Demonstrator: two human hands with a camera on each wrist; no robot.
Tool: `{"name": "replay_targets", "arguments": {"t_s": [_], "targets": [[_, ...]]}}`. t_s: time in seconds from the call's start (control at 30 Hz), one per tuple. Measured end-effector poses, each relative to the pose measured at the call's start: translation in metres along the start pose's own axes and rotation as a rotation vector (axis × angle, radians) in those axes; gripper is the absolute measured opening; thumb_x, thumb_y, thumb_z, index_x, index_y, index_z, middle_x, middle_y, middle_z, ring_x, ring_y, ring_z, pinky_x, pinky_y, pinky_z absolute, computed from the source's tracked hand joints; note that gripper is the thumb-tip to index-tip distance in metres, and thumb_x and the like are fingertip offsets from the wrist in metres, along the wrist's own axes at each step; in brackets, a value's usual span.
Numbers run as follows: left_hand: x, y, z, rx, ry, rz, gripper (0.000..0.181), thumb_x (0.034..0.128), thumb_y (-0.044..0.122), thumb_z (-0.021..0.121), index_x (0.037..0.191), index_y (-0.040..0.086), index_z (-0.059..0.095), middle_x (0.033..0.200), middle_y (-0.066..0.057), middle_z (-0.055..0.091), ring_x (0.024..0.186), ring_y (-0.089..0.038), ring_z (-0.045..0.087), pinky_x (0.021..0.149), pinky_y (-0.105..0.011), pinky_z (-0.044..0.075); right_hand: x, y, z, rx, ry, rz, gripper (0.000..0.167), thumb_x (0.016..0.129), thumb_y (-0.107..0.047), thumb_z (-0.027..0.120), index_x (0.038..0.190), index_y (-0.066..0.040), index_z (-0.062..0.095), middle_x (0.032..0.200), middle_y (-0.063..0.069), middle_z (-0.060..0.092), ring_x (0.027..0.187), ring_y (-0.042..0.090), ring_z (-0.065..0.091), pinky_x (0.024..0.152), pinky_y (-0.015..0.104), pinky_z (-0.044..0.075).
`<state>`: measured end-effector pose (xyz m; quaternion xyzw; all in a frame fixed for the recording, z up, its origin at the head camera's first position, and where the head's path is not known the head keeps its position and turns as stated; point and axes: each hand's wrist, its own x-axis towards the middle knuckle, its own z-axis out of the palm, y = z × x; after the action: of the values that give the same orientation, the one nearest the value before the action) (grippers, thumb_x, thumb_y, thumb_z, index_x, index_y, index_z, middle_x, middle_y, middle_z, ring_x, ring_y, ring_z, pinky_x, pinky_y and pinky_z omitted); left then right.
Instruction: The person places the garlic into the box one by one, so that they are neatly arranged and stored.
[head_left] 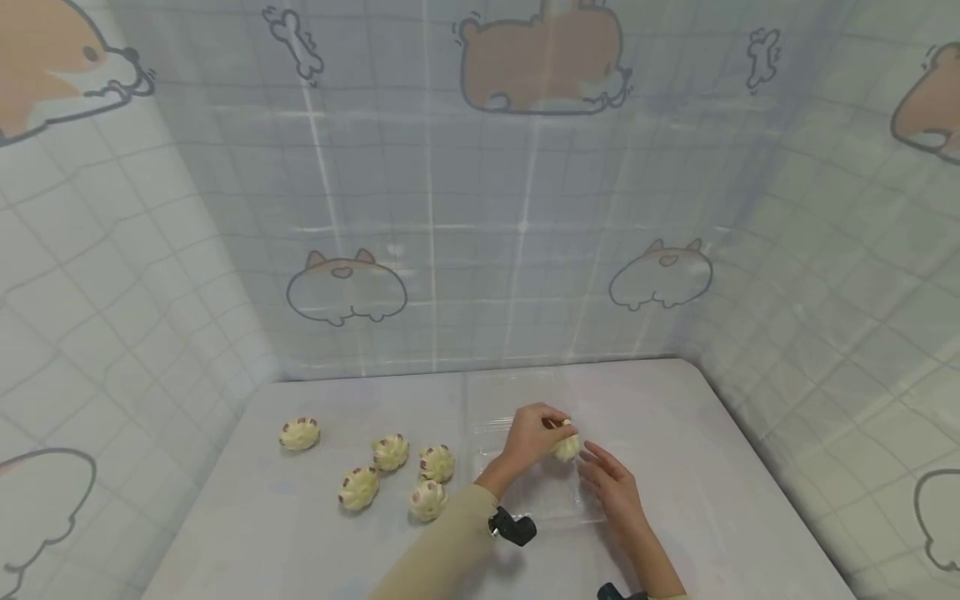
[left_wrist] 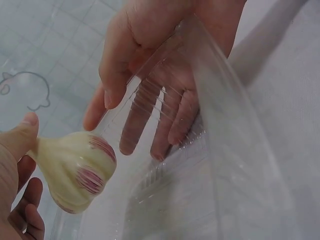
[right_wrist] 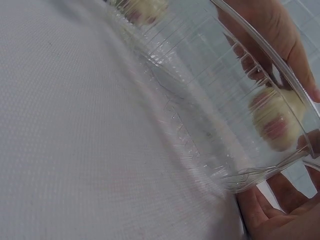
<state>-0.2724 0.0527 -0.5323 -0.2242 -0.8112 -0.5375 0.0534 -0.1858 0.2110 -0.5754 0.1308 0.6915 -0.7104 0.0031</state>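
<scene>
My left hand [head_left: 531, 435] pinches a garlic bulb [left_wrist: 75, 170] by its stem, between thumb and fingers. The bulb is cream with purple-red streaks and hangs over a clear plastic container [head_left: 543, 500]. In the right wrist view the same garlic bulb [right_wrist: 275, 122] shows through the transparent wall. My right hand [head_left: 613, 492] is at the container's right side, fingers extended and loosely bent. In the left wrist view the right hand [left_wrist: 170, 85] appears partly through the plastic, next to the wall; it holds nothing.
Several more garlic bulbs lie left of the container, including one garlic bulb [head_left: 428, 500] near the left sleeve and another garlic bulb [head_left: 299, 434] farther off. The container's clear lid [head_left: 510, 396] lies behind it. A patterned curtain [head_left: 480, 208] surrounds the white table [head_left: 255, 533].
</scene>
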Motion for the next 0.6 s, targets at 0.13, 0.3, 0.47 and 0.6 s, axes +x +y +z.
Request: {"name": "replay_targets", "arguments": {"t_s": [0.13,0.3,0.47,0.6], "targets": [[0.0002,-0.0007,0.0029,0.018,-0.009,-0.022,0.018,0.0778,0.023,0.084,0.089,0.011,0.077,0.078,0.010,0.066,0.071,-0.002,0.059,0.064,-0.019,0.050,-0.0009,0.0001,0.0000,-0.010,-0.001,-0.016,0.044,0.098,-0.015,0.056,0.141,-0.010,0.049,0.141,0.020,0.048,0.125,0.034,0.050,0.098,0.041,0.044],[-0.0018,-0.0019,0.0043,0.045,-0.020,-0.043,0.019,0.0788,0.026,0.083,0.090,0.013,0.077,0.078,0.012,0.065,0.071,-0.002,0.057,0.063,-0.020,0.049,-0.0018,0.0007,-0.0001,-0.042,-0.007,-0.008,0.045,0.098,-0.017,0.057,0.142,-0.013,0.048,0.142,0.019,0.047,0.125,0.035,0.050,0.102,0.052,0.038],[-0.0016,-0.0025,0.0055,0.050,-0.021,-0.043,0.019,0.0797,0.027,0.082,0.091,0.013,0.077,0.078,0.012,0.065,0.071,-0.002,0.057,0.063,-0.020,0.049,-0.0015,-0.0022,-0.0004,-0.041,-0.009,0.004,0.046,0.098,-0.019,0.057,0.143,-0.014,0.047,0.143,0.018,0.047,0.125,0.035,0.050,0.104,0.056,0.034],[-0.0024,-0.0059,0.0082,0.056,-0.017,-0.037,0.019,0.0797,0.027,0.082,0.091,0.013,0.077,0.078,0.012,0.065,0.071,-0.002,0.057,0.063,-0.019,0.049,-0.0022,-0.0020,-0.0008,-0.032,-0.014,-0.002,0.046,0.098,-0.018,0.057,0.143,-0.013,0.047,0.143,0.018,0.047,0.126,0.033,0.050,0.103,0.050,0.037]]}}
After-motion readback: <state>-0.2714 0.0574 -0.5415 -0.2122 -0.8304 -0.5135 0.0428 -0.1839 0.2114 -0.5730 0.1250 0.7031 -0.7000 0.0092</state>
